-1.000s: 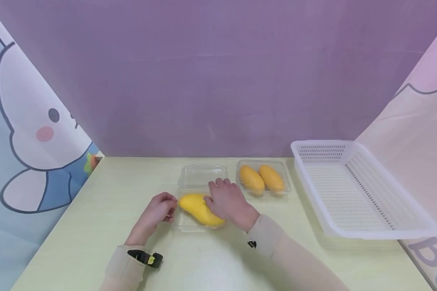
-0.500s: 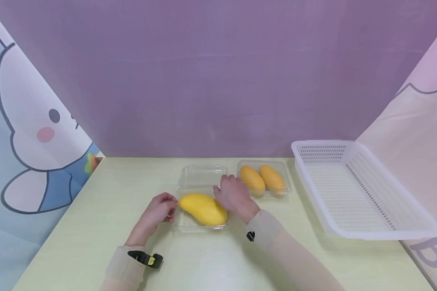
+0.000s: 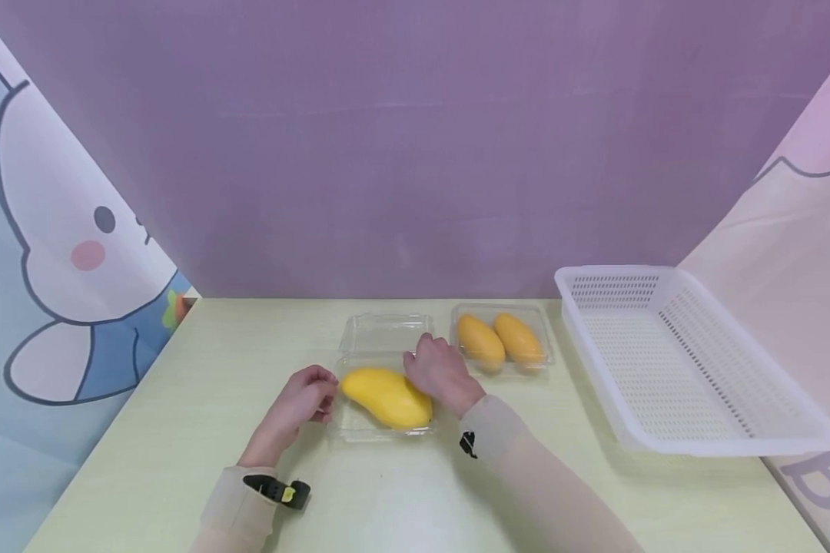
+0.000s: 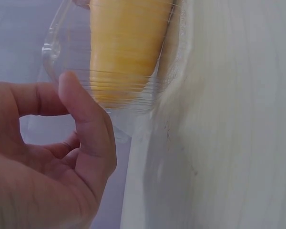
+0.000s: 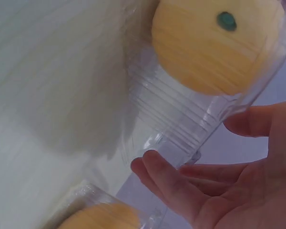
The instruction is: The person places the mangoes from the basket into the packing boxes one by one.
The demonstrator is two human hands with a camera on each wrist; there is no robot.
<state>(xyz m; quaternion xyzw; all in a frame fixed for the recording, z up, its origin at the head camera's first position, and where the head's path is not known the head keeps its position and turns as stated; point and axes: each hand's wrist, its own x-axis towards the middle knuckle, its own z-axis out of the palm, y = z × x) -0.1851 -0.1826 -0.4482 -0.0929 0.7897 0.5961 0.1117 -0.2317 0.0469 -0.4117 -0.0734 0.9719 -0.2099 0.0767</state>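
Observation:
A yellow mango (image 3: 387,398) lies in a clear plastic clamshell box (image 3: 349,432), its lid (image 3: 386,332) folded back behind it. My left hand (image 3: 300,403) is at the box's left edge; in the left wrist view, thumb and index finger pinch the clear rim beside the mango's tip. On the other side, my right hand (image 3: 443,372) is at the back right corner. The right wrist view shows its thumb at the rim near the mango's green stem mark, fingers loosely extended along the outer wall. Nothing is gripped by those fingers.
Another clear box (image 3: 549,338) with two orange-yellow mangoes (image 3: 480,343) stands just behind and right of my right hand. Farther right is a white perforated plastic basket (image 3: 733,445). A purple backdrop (image 3: 387,153) rises along the table's (image 3: 180,430) rear edge.
My right hand has come off the mango and moved right to the box's corner. The mango's stem end has settled slightly rightward in the box. My left hand has stayed put.

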